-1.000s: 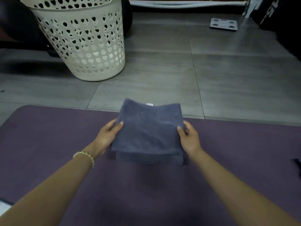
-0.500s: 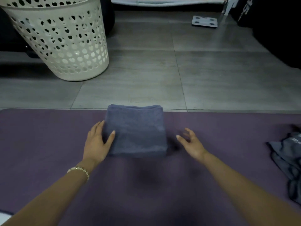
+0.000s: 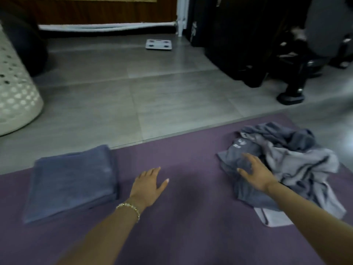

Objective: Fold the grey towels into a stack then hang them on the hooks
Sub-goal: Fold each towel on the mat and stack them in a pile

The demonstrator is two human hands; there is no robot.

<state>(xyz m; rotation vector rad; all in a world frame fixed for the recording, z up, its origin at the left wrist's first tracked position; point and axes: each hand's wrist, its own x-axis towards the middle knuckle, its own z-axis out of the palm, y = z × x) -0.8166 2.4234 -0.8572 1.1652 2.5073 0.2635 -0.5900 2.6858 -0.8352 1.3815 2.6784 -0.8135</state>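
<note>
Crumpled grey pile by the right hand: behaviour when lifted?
Probably floppy: the crumpled grey pile lies in loose folds, so it should sag and trail. Layers look tangled; the right hand, spread open over it, may drag several.

One wide-angle view, worn on the head, looking forward and steeply down at the purple foam floor mat (image 3: 191, 236). It's close in: the left hand (image 3: 148, 185) and right hand (image 3: 256, 172) sit mid-frame over the mat. The frame is tilted, so the mat's far edge climbs to the right. Beyond the mat, grey floor tiles (image 3: 172, 92) run to a small white flat bathroom scale (image 3: 159, 44). A cream perforated plastic laundry basket (image 3: 15, 96) clips the left border.
</note>
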